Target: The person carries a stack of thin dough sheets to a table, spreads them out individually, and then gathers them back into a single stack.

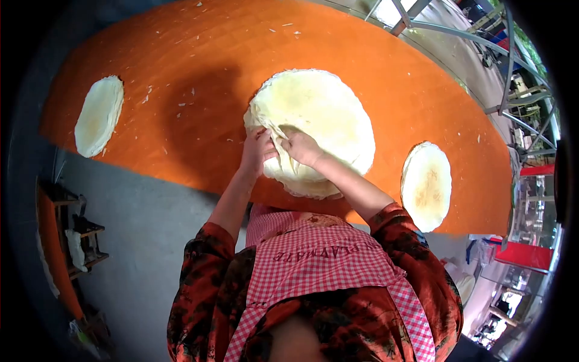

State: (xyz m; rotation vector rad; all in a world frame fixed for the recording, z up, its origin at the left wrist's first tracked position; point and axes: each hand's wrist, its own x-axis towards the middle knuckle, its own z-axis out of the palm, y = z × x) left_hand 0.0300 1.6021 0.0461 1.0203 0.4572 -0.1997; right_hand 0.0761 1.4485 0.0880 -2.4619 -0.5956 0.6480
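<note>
A thick stack of thin, pale round flatbreads (319,114) lies in the middle of the orange table (199,54). My left hand (256,154) pinches the near left edge of the stack, fingers curled on a lifted sheet. Beside it, my right hand (300,148) grips the same creased sheet and peels it up from the pile. The two hands almost touch each other.
A single flatbread (98,114) lies at the table's left end, and another, browned flatbread (427,184) at the right near the front edge. Crumbs dot the tabletop. A metal frame (512,72) stands beyond the right end. Wooden shelves (72,241) sit at lower left on the grey floor.
</note>
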